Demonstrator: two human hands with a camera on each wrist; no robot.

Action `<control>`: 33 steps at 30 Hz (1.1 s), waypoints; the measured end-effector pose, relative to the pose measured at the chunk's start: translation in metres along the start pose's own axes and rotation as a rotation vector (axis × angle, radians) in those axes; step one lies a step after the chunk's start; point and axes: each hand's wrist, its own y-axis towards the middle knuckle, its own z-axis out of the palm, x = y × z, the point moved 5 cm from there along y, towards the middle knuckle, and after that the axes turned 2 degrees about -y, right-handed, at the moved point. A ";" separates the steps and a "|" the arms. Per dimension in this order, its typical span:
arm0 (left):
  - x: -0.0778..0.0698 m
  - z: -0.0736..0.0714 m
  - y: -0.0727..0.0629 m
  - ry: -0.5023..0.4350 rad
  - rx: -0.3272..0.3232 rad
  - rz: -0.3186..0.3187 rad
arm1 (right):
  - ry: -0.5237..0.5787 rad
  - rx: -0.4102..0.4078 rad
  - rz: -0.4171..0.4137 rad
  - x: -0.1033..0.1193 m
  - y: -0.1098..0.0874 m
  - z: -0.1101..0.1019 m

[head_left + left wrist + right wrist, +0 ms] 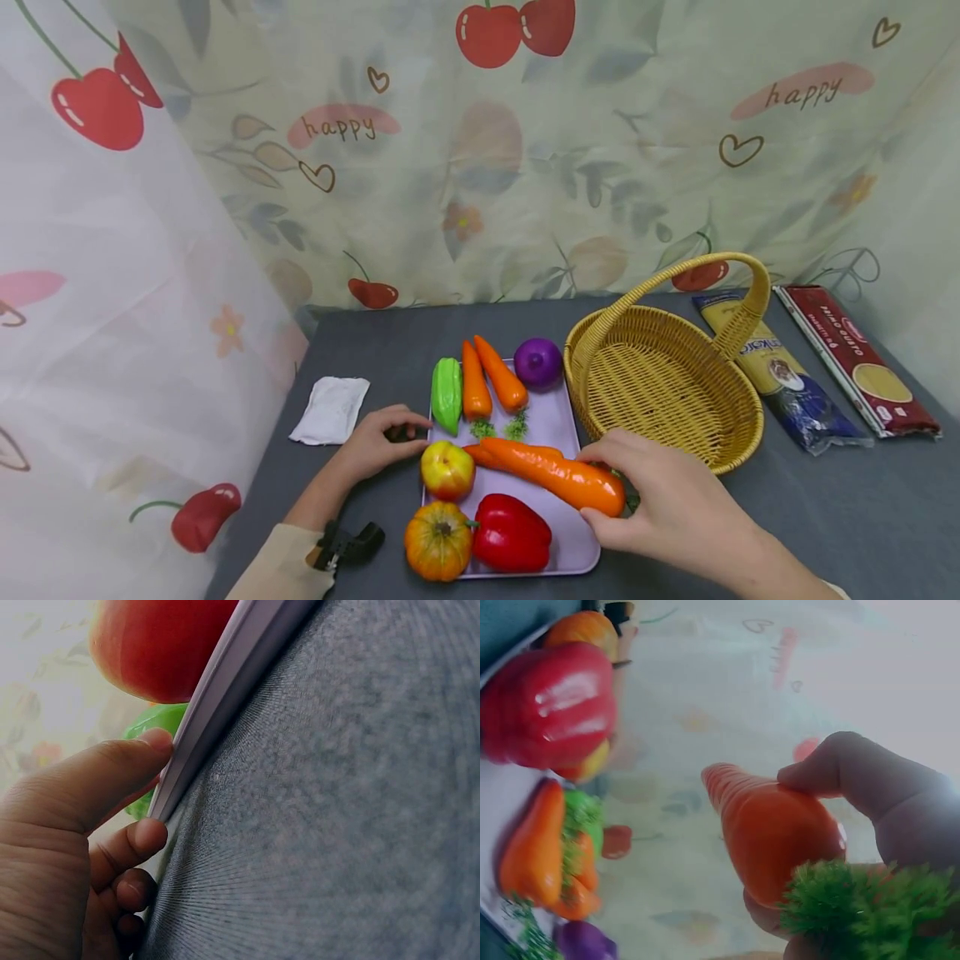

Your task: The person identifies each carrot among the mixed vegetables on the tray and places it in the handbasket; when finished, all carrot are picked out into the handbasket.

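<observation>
The right hand (667, 492) grips a carrot (573, 483) near its thick, leafy end, likely for firmer purchase, holding it above the tray (557, 423), whose left rim the left hand (381, 443) pinches, seemingly to steady it.

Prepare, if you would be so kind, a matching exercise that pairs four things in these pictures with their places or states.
Things
1. right hand
2. white packet
3. red bell pepper
4. wicker basket

Places or states (as the head view shows them)
A. left of the lilac tray
B. right of the tray, handle up
C. gripping a carrot
D. right beside the small pumpkin

Right pairs: 1-C, 2-A, 3-D, 4-B
</observation>
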 end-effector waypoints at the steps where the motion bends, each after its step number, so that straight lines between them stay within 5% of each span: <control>1: 0.000 0.000 0.000 0.000 0.000 0.000 | 0.002 -0.022 -0.004 0.000 -0.001 -0.004; 13: -0.001 0.000 0.001 0.007 -0.005 0.032 | -0.034 -0.241 0.035 -0.015 -0.023 -0.055; 33: -0.001 0.000 0.000 0.015 -0.017 0.032 | -0.149 -0.387 0.281 -0.064 -0.046 -0.103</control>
